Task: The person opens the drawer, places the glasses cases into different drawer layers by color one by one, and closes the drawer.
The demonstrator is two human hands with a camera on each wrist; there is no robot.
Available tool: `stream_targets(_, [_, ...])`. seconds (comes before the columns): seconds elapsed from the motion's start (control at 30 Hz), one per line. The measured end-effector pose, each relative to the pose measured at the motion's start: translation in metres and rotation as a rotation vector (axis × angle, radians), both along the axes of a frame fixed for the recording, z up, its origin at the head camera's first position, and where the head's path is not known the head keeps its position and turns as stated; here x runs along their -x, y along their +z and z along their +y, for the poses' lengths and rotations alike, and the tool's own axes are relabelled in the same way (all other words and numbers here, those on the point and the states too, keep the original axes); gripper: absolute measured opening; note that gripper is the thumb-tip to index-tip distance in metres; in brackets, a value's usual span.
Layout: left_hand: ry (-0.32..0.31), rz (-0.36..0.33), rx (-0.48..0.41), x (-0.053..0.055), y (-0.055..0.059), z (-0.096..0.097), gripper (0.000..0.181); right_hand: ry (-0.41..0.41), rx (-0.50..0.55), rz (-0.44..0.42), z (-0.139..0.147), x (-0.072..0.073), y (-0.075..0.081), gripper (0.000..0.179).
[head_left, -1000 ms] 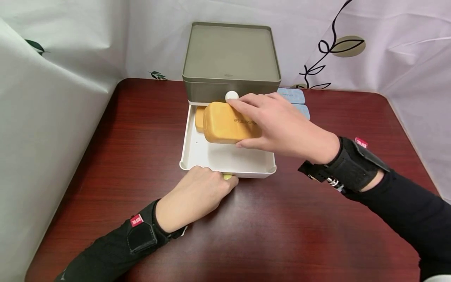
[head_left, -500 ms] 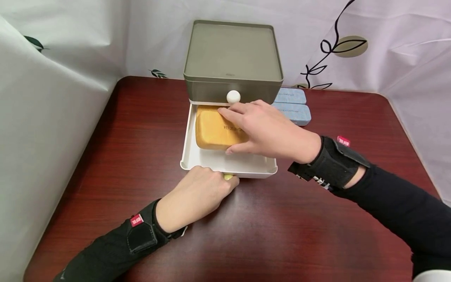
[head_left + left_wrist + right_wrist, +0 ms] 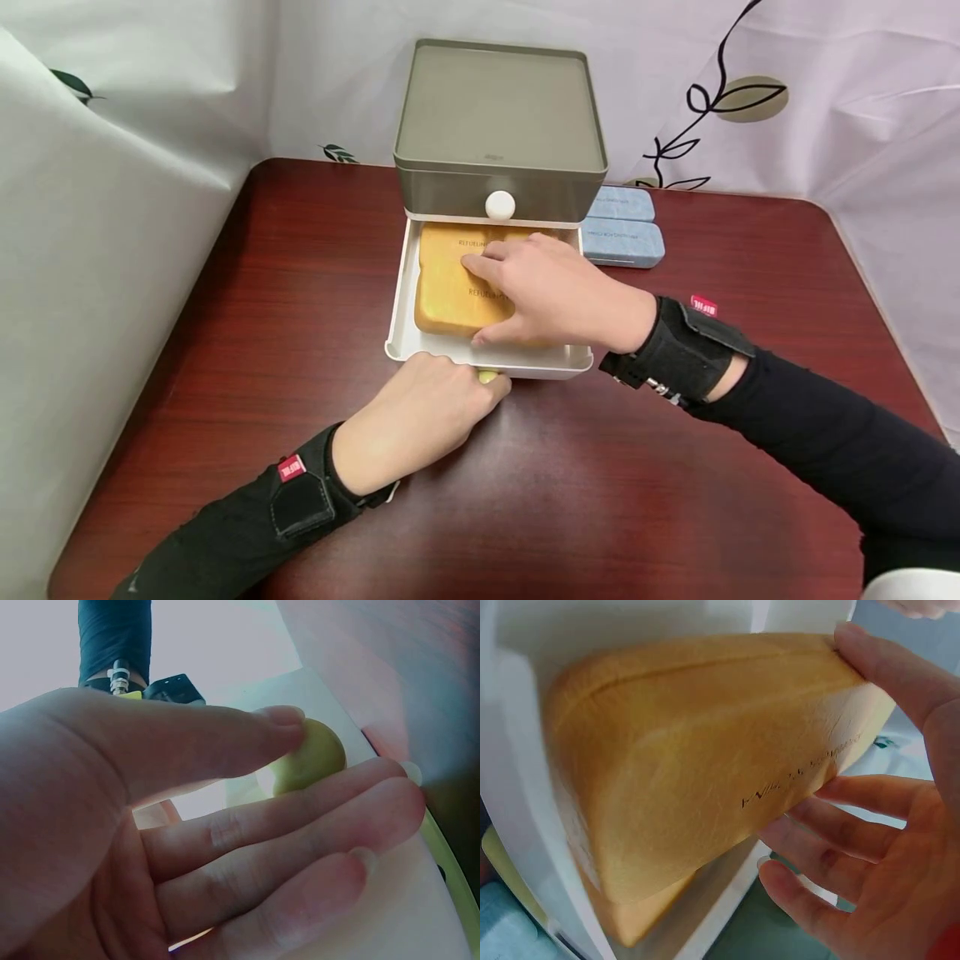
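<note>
Mid-frame, an orange-yellow rounded oblong case (image 3: 453, 302) is gripped by the right hand (image 3: 553, 292) inside a white rectangular drawer (image 3: 536, 372). Below, a round yellow-green knob (image 3: 487, 377) is pinched by the left hand (image 3: 420, 417).

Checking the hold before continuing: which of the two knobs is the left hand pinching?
The yellow-green knob on the pulled-out white drawer, between the left hand thumb and fingers. The white knob, on the grey-green box, is untouched.

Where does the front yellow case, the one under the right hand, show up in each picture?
Head: the front yellow case is near the centre, partly under the right hand.
Left wrist: not in it.
Right wrist: large, across the middle.
Shared landmark: the white drawer, in all three.
</note>
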State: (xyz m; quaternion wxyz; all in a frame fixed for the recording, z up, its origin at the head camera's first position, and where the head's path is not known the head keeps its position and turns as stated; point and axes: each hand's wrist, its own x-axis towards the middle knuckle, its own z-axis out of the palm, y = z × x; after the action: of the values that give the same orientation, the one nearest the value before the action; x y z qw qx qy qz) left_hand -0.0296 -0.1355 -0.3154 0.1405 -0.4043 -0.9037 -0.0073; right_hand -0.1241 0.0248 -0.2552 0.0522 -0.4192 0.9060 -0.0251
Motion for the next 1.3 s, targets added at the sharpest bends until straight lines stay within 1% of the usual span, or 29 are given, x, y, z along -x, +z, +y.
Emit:
stream_targets(0.17, [-0.001,0.004,-0.004,0.0,0.0,0.001,0.016,-0.013,-0.041,-0.015,-0.003,0.0,-0.008,0.073])
stream_targets(0.3, [0.002,0.0,-0.002,0.0,0.0,0.001,0.016,-0.013,-0.046,-0.016,-0.003,0.0,-0.014,0.073])
stream_targets(0.5, [0.001,0.008,-0.005,0.0,0.0,0.002,0.016,0.005,-0.035,0.01,-0.008,0.001,-0.019,0.061])
stream_targets(0.6, [0.001,0.006,-0.01,0.0,0.0,0.001,0.016,0.013,-0.056,0.021,-0.01,0.001,-0.021,0.063])
stream_targets(0.8, [0.003,-0.011,-0.007,0.0,0.0,0.001,0.017,0.002,-0.093,0.031,-0.01,0.001,-0.023,0.069])
stream_targets(0.97, [0.004,-0.009,-0.006,-0.001,0.0,0.002,0.016,-0.003,-0.092,0.031,-0.01,0.0,-0.025,0.07])
stream_targets(1.2, [0.003,-0.002,0.004,-0.001,0.001,0.002,0.016,-0.012,-0.073,0.033,-0.01,-0.002,-0.029,0.066])
stream_targets(1.3, [0.003,-0.003,0.011,-0.001,0.001,0.002,0.015,-0.008,-0.062,0.03,-0.009,-0.003,-0.029,0.068])
